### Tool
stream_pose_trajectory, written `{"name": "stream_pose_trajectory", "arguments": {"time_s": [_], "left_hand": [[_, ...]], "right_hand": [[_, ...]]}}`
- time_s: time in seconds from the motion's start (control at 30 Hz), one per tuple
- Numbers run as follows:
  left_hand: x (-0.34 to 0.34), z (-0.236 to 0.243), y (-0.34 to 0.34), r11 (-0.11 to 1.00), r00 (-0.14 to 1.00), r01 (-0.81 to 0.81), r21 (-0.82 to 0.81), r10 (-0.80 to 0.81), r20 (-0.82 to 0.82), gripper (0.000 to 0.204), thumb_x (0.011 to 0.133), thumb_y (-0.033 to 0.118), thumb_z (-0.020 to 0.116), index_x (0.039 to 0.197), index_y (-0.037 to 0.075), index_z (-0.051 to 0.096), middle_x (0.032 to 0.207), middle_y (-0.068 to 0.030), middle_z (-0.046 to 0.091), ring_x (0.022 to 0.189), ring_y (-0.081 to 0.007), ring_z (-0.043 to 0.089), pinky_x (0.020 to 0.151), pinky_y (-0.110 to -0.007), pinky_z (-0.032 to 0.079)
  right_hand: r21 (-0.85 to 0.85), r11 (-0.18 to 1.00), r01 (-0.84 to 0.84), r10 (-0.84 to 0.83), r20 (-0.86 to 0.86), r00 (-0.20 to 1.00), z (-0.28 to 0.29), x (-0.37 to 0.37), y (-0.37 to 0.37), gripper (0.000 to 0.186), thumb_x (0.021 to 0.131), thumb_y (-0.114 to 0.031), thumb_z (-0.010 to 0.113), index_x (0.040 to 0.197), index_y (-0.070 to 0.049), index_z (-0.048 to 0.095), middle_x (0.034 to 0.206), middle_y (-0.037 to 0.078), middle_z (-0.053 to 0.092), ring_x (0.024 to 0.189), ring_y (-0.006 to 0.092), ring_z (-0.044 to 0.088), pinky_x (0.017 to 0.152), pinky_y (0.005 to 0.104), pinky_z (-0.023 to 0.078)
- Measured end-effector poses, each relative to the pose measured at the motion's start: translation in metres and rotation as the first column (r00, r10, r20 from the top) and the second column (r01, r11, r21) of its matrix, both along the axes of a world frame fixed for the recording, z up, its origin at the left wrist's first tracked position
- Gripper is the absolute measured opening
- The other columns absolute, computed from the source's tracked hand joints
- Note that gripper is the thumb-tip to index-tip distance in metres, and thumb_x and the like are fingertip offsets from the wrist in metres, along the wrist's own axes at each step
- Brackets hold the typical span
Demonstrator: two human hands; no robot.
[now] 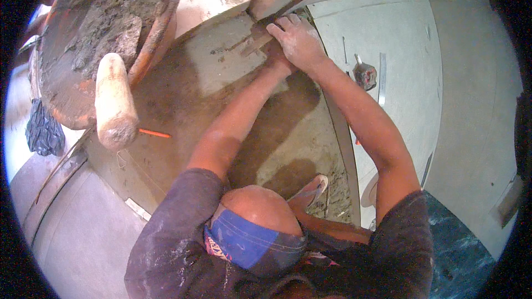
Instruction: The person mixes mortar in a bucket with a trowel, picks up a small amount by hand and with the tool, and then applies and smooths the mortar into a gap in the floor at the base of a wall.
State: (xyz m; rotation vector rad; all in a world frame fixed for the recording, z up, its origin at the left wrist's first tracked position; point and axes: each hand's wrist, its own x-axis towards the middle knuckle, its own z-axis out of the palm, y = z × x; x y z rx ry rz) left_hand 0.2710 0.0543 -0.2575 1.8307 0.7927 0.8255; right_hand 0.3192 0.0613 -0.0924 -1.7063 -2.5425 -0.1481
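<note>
Just left of your right hand [297,39], the strip [256,45] is brown, and the surface [172,91] around both is mottled grey-brown. Farther left of the hand, your tub [160,26] is brown with orange stains, the cylinder [113,97] cream with a greyish end, the rod [155,132] bright orange, the bag [44,130] black. Right of the hand, your panel [396,30] is whitish. Behind it, your dark shirt [172,232] has white smears; the slab [460,243] is dark green, pale-veined.
</note>
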Motion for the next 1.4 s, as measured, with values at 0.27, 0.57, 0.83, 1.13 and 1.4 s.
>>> {"name": "stream_pose_trajectory", "arguments": {"time_s": [0.27, 0.57, 0.83, 1.13, 1.4], "left_hand": [[0.011, -0.004, -0.026, 0.996, 0.997, 0.01, -0.088, -0.003, 0.083, 0.061, 0.088, 0.034, 0.062, 0.14, 0.009, 0.04, 0.138, -0.0193, 0.045, 0.128, -0.0344, 0.044, 0.106, -0.044, 0.038], [0.018, -0.013, -0.029, 0.996, 0.993, 0.018, -0.093, -0.006, 0.12, 0.062, 0.089, 0.034, 0.062, 0.14, 0.01, 0.039, 0.138, -0.0187, 0.045, 0.129, -0.0337, 0.043, 0.107, -0.044, 0.037], [0.009, -0.008, -0.028, 0.994, 0.987, -0.002, -0.112, 0.02, 0.158, 0.062, 0.089, 0.035, 0.062, 0.141, 0.01, 0.039, 0.139, -0.0182, 0.045, 0.13, -0.0331, 0.042, 0.107, -0.044, 0.036], [0.007, -0.022, -0.02, 0.999, 0.999, -0.052, 0.015, 0.052, -0.013, 0.061, 0.086, 0.033, 0.065, 0.138, 0.009, 0.041, 0.136, -0.0155, 0.046, 0.128, -0.0303, 0.042, 0.108, -0.043, 0.035], [0.019, -0.033, -0.017, 0.998, 0.994, -0.021, -0.062, 0.027, 0.109, 0.061, 0.085, 0.032, 0.067, 0.136, 0.009, 0.042, 0.135, -0.0158, 0.046, 0.126, -0.0304, 0.043, 0.107, -0.043, 0.035]], "right_hand": [[-0.151, 0.988, 0.038, -0.048, -0.064, 0.997, 0.01, -0.024, -0.01, 0.033, 0.081, -0.011, 0.053, 0.113, -0.009, 0.061, 0.11, 0.013, 0.061, 0.105, 0.0337, 0.057, 0.087, 0.0448, 0.049], [-0.149, 0.987, 0.066, -0.069, -0.02, 0.997, -0.013, -0.006, 0.0, 0.022, 0.086, -0.022, 0.052, 0.105, -0.013, 0.061, 0.101, 0.011, 0.06, 0.103, 0.0319, 0.058, 0.082, 0.05, 0.051], [-0.094, 0.996, -0.007, 0.006, -0.015, 1.0, -0.017, -0.006, 0.002, 0.023, 0.086, -0.019, 0.051, 0.105, -0.011, 0.059, 0.102, 0.013, 0.06, 0.102, 0.0336, 0.059, 0.083, 0.0503, 0.051], [-0.134, 0.99, 0.038, -0.039, 0.0, 0.999, 0.0, -0.013, 0.007, 0.033, 0.08, -0.011, 0.055, 0.112, -0.008, 0.061, 0.105, 0.012, 0.06, 0.1, 0.0331, 0.059, 0.085, 0.0441, 0.051], [-0.099, 0.995, 0.017, -0.019, -0.013, 1.0, 0.0, -0.005, 0.01, 0.03, 0.081, -0.012, 0.054, 0.11, -0.008, 0.06, 0.105, 0.012, 0.061, 0.098, 0.0337, 0.059, 0.084, 0.0456, 0.051]]}}
